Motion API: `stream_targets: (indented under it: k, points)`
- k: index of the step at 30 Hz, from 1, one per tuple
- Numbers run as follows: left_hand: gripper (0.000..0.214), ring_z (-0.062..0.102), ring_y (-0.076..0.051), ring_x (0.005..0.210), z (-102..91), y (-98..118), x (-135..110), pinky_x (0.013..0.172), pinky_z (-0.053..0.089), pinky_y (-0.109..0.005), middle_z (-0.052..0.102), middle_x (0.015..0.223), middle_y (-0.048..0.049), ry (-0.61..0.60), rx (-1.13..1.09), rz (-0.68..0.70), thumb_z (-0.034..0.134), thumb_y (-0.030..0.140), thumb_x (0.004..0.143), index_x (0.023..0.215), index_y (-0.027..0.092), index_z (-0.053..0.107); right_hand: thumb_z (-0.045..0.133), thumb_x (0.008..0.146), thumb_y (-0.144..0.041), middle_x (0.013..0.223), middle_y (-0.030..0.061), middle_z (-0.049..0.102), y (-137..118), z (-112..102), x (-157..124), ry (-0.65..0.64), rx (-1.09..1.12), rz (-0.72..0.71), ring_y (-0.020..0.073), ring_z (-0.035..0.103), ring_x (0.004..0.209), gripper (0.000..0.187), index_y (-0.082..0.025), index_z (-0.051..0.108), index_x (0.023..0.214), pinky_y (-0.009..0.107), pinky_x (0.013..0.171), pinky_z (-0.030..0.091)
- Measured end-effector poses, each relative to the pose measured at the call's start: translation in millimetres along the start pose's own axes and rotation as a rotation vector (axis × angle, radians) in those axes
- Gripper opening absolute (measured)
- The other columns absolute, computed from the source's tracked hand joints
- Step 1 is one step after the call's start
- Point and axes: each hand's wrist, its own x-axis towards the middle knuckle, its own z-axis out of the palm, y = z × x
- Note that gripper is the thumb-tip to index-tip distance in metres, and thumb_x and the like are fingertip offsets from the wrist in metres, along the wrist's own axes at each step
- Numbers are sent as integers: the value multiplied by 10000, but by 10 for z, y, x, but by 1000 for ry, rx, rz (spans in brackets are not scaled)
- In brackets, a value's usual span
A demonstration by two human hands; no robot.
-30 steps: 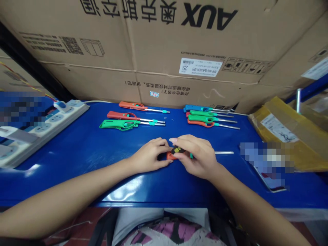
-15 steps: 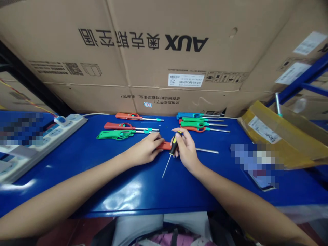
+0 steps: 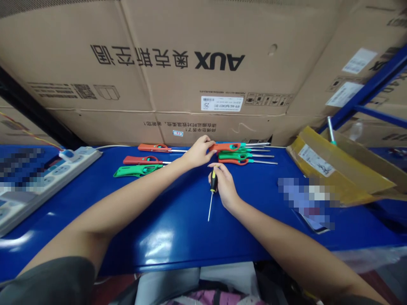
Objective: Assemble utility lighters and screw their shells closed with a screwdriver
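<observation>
My left hand (image 3: 199,152) is closed on the rear end of an orange long-nosed lighter (image 3: 226,147), its metal tube pointing right. That lighter lies over or just above a stack of other lighters, including a green lighter (image 3: 233,155) and a lower orange lighter (image 3: 233,162). In my right hand (image 3: 226,186) is a screwdriver (image 3: 214,180) with a black and yellow handle, its thin shaft pointing down toward me. To the left lie an orange lighter (image 3: 152,148), a red lighter (image 3: 136,160) and a green lighter (image 3: 133,170); my left arm hides some of their tubes.
A large cardboard box (image 3: 152,93) walls off the back of the blue table (image 3: 178,228). A white power strip (image 3: 60,169) runs along the left. At the right are an open yellow-taped carton (image 3: 346,178) and a phone-like object (image 3: 313,212), partly blurred.
My left hand has carried the orange lighter from the table's middle up and right to the stack. The right hand has let go of that lighter and still holds the screwdriver.
</observation>
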Motion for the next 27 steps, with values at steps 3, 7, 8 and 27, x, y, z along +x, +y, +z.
stream_targets:
  k: [3, 7, 8, 27]
  points:
    - [263, 603, -250, 1033, 116, -16, 173, 1002, 514, -406, 581, 1034, -113, -15, -13, -21, 610, 228, 920, 1127, 104, 714, 560, 850, -498, 538, -76, 534, 14, -16, 33, 33, 24, 32, 95, 423, 428, 315, -210, 588, 974, 200, 391, 357]
    - [216, 616, -253, 1012, 222, -4, 305, 990, 524, -409, 602, 989, -112, -16, -19, -71, 642, 204, 896, 1058, 104, 744, 566, 837, -495, 535, -81, 526, 2, -20, 47, 48, 38, 50, 92, 414, 420, 310, -212, 591, 960, 204, 394, 356]
    - [217, 619, -254, 1011, 244, -4, 325, 991, 526, -409, 606, 989, -113, -11, -18, -88, 652, 201, 888, 1056, 101, 747, 568, 837, -494, 531, -83, 524, -1, -18, 47, 52, 37, 51, 89, 407, 414, 308, -211, 593, 957, 204, 390, 347]
    - [256, 624, -277, 1076, -481, -189, -683, 1009, 514, -447, 668, 1087, -115, -115, 101, -20, 564, 285, 938, 1101, 156, 715, 754, 711, -209, 612, -55, 631, -193, -285, 308, 49, 87, 321, 88, 541, 441, 240, -209, 555, 845, 221, 435, 492]
